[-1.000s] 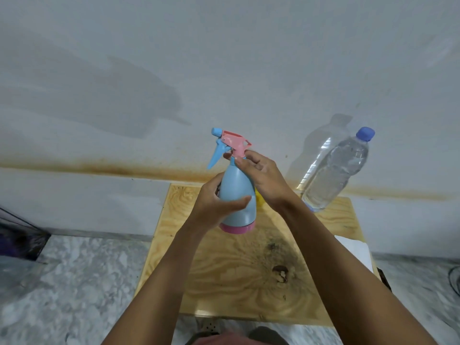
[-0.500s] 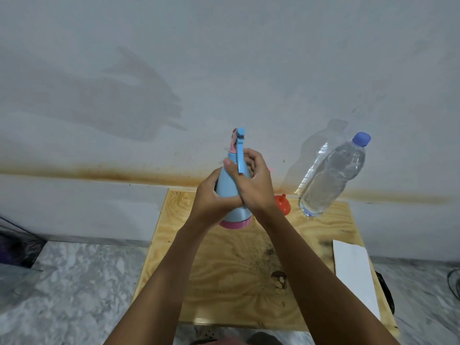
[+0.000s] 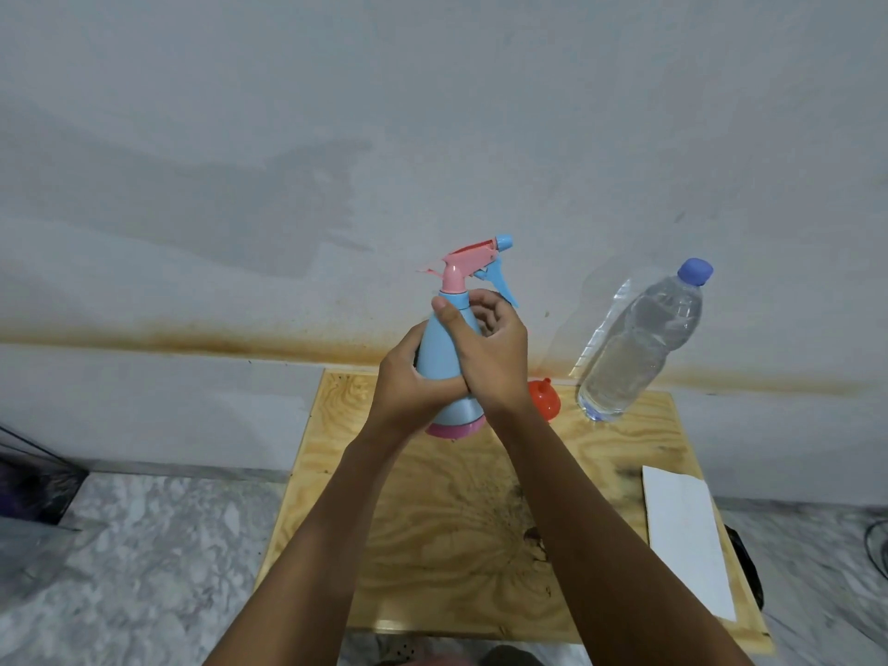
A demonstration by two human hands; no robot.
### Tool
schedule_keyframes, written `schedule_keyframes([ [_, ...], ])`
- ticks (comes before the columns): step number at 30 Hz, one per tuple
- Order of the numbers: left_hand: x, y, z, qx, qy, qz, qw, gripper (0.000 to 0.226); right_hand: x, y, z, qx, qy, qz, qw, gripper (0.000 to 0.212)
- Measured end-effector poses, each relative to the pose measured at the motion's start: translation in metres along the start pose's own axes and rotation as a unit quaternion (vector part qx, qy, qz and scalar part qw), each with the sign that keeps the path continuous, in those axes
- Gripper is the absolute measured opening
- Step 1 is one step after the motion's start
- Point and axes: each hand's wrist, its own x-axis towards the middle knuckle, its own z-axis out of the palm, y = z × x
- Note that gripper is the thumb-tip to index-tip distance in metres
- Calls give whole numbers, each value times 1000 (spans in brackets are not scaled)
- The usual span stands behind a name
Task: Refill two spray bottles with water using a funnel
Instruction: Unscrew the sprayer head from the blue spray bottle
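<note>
One pale plywood board [image 3: 432, 545] fills the lower centre of the frame on the marbled floor, and at its far right edge stands a clear plastic water bottle with a blue cap [image 3: 639, 343], full and unopened. Centre frame, the light-blue spray bottle with a pink trigger head and pink base [image 3: 444, 358] is lifted off the board, left hand [image 3: 413, 386] wrapped round its body, right hand [image 3: 490, 358] closed over its neck. Smallest, a red plastic funnel [image 3: 545, 401] lies idle just behind; nothing looks filled yet, and only one sprayer shows.
</note>
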Motion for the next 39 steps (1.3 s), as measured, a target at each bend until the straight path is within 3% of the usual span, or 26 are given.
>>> schedule_keyframes([
  [6,0,-1,-1,6,22,11,1000,66,-1,0,-2,-1,-50,4,999,36],
  [10,0,-1,0,14,26,14,999,65,0,-1,3,-8,-7,11,1000,46],
  [12,-2,-1,0,1,27,18,999,67,1,-3,2,-6,-3,10,1000,40],
  [16,-3,-2,-3,3,27,25,999,68,1,-5,-8,-11,-77,-12,997,29],
  [21,-5,1,-2,20,14,42,999,67,4,-5,-6,-47,-53,-35,997,44],
  [26,-6,-1,-2,16,16,46,999,68,4,-4,-11,-50,-91,-39,994,25],
  [30,-7,1,-1,21,11,55,998,65,5,-4,-8,-34,-75,-30,996,44],
  [32,-8,-1,-1,19,7,56,998,63,7,-7,-10,-23,-57,-25,998,39],
  [35,-10,-3,-3,3,24,36,999,65,8,-12,-18,-17,-94,-19,995,29],
  [39,-13,-1,-2,12,33,33,999,66,7,-10,-17,-14,-124,-14,992,43],
])
